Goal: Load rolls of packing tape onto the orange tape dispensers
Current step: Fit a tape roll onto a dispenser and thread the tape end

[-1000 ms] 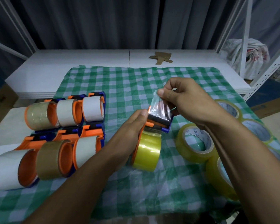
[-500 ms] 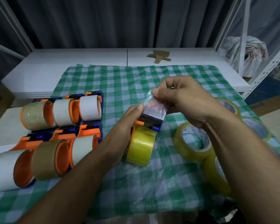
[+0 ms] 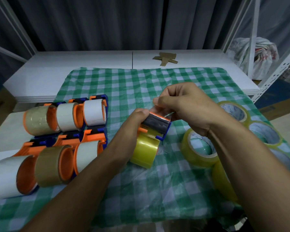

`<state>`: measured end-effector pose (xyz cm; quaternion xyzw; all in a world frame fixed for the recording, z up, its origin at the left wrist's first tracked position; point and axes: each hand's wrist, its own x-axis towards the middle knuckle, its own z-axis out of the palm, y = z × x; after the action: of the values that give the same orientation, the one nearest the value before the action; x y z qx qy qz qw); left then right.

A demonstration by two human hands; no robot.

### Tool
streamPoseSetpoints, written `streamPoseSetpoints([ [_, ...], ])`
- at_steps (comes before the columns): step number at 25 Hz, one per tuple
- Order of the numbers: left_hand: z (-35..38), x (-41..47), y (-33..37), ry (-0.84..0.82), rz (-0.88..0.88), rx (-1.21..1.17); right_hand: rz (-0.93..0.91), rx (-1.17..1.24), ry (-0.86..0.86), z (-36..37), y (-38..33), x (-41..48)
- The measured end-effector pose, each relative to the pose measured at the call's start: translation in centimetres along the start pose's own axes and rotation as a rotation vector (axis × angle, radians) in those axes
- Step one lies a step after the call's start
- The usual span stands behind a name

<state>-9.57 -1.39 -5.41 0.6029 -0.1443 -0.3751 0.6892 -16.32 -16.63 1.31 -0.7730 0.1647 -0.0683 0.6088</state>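
Head view shows my left hand (image 3: 132, 128) gripping an orange dispenser (image 3: 157, 125), fingers (image 3: 141, 113) curled round its body, with a yellow roll (image 3: 145, 152) already seated on it. My right hand (image 3: 187, 108) pinches the clear tape end (image 3: 157, 105) just above that dispenser, so I judge threading is under way. Left of the dispenser six loaded dispensers (image 3: 64, 131) sit in two rows. Right of it several loose rolls (image 3: 199, 148) wait, and I see no empty dispenser for them. Beyond it the checked cloth (image 3: 141, 81) lies bare, giving open room; the counter (image 3: 57, 67) extends past the cloth.
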Motion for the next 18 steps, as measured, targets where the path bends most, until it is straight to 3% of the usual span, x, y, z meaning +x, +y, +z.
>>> streamPoseSetpoints([
  [5, 0.6, -0.3, 0.1, 0.091, 0.028, 0.032, -0.05, -0.13, 0.081, 1.2, 0.4, 0.2],
  [18, 0.5, -0.5, 0.3, 0.126, 0.03, -0.042, -0.122, -0.105, 0.118, 1.8, 1.2, 0.3],
])
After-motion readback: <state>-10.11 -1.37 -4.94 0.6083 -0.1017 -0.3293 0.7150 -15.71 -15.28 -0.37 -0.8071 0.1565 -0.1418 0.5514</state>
